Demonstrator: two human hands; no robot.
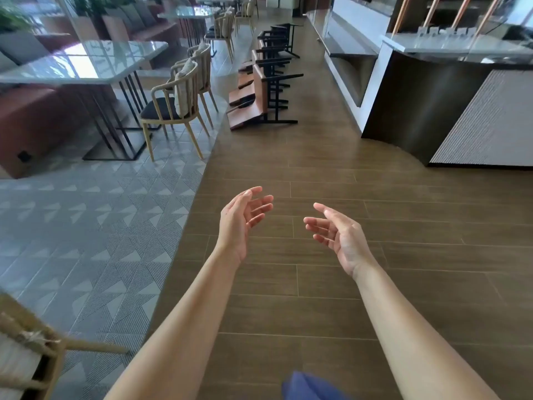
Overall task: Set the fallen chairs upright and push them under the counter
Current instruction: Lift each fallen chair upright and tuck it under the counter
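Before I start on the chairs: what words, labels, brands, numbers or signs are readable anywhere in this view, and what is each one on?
No text can be read anywhere in this view.
Small clear stands on the pale grey counter top: too small and blurred to tell whether they carry any writing.
Fallen brown chairs with black legs: no label or mark shows.

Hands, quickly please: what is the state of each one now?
Left hand: open, fingers relaxed, holding nothing.
Right hand: open, fingers relaxed, holding nothing.
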